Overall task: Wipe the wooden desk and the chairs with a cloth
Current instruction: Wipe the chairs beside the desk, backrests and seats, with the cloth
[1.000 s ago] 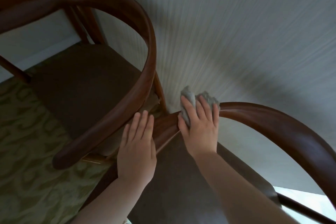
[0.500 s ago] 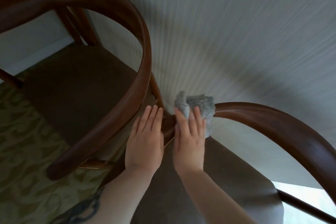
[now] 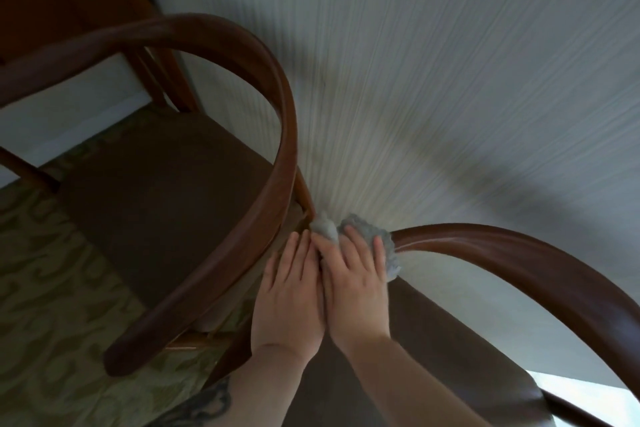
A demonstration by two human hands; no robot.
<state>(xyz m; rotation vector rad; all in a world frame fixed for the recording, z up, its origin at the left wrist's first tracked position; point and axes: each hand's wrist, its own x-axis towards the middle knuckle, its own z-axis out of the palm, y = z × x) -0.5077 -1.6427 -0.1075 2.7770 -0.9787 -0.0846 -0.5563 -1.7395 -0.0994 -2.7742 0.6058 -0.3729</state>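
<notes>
The right hand [image 3: 356, 281] presses a grey cloth [image 3: 381, 246] flat-fingered onto the near chair's curved wooden backrest [image 3: 502, 260]. The left hand [image 3: 289, 295] lies open beside it, touching, holding nothing.

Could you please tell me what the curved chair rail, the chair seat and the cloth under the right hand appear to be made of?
Curved chair rail: dark reddish-brown wood, seemingly varnished, given the grain streaks and soft sheen. Chair seat: a matte dark brown upholstered pad, fabric or leather-like; too dim to tell which. Cloth: a grey, fluffy textile, perhaps microfibre, judging by its nubby, bunched surface.
</notes>
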